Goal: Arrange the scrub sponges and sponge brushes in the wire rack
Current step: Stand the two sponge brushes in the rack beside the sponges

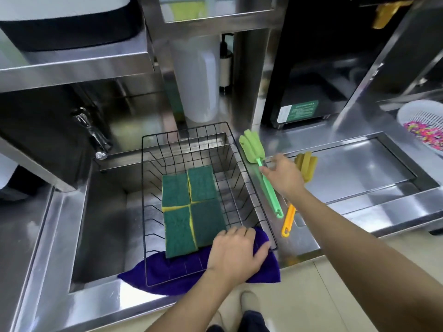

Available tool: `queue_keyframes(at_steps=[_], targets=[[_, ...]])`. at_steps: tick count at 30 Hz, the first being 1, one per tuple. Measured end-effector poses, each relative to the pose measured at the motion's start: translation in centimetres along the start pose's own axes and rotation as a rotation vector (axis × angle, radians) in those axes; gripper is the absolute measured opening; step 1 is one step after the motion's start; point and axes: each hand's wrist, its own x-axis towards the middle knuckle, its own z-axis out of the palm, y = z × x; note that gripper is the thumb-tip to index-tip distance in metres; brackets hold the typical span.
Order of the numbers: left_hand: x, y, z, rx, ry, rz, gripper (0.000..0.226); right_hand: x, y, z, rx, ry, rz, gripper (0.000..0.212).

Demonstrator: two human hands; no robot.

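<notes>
Right hand [284,174] pinching the green sponge brush [260,168] at its stiff, light handle below the soft foam head; left hand [236,251] resting open on the wire rack [251,188].

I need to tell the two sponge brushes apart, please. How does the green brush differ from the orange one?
The green sponge brush has a light green head and handle; the orange sponge brush has a mustard-yellow head and orange handle. The right hand touches the green one's handle near the head; the orange one lies partly hidden beneath that hand. The green one lies nearer the wire rack. Both lie on the steel counter, outside the rack.
</notes>
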Motion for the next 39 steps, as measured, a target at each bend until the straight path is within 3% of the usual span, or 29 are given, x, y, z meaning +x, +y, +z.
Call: queue_keyframes(at_steps=[8,12,15,20,26,32,35,39], targets=[[-0.1,0.2,-0.1,0.003,-0.017,-0.004,0.052,-1.6,2.0,0.9,-0.043,-0.225,0.012,0.013],[-0.2,0.0,-0.2,-0.019,-0.008,-0.017,0.053,-1.3,0.5,-0.2,0.105,-0.117,0.051,0.019],[-0.3,-0.1,-0.3,-0.022,0.015,-0.016,0.05,-1.5,-1.9,-1.4,0.221,-0.011,-0.034,0.018],[-0.3,-0.3,-0.2,-0.015,0.063,-0.028,0.045,-2.9,-5.6,-1.3,0.249,-0.121,-0.18,0.02],[-0.8,-0.8,0.0,-0.026,0.098,-0.004,0.042,-4.3,-6.1,2.2,0.0,-0.468,-0.191,0.002],[-1.1,-0.9,-0.1,-0.053,0.152,0.069,0.037,-5.0,-6.2,4.5,-0.166,-0.573,-0.164,0.02],[-1.0,-1.0,0.0,-0.052,0.134,0.058,0.037,-5.3,-6.2,5.3,-0.217,-0.597,-0.166,0.006],[-0.9,-1.0,0.3,-0.045,0.078,0.035,0.041,-5.3,-6.1,6.2,-0.326,-0.619,-0.152,0.024]])
